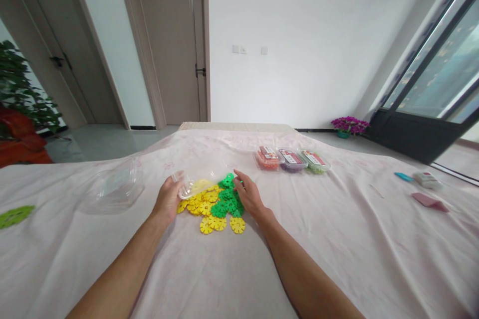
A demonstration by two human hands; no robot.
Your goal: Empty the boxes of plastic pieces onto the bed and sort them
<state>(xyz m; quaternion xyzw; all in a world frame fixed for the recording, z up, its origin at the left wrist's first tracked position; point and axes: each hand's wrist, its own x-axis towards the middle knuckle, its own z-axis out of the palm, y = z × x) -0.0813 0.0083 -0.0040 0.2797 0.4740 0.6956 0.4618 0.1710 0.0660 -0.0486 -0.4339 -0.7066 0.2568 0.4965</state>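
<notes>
Fingers: left hand (pixel 167 199) gripping clear plastic box (pixel 186 190); right hand (pixel 250 196) at green notched plastic discs (pixel 221 208) (hold unclear from here).

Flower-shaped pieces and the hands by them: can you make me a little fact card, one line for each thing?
Left hand: holding a clear tub
Right hand: beside the green pieces; can't tell if its fingers grip one
Yellow pieces: piled mostly left of the green ones, a few in front
Green pieces: heaped near the right hand
Labelled boxes: three in a row, orange, purple and green contents
Cloth: pale pink, under everything listed
</notes>
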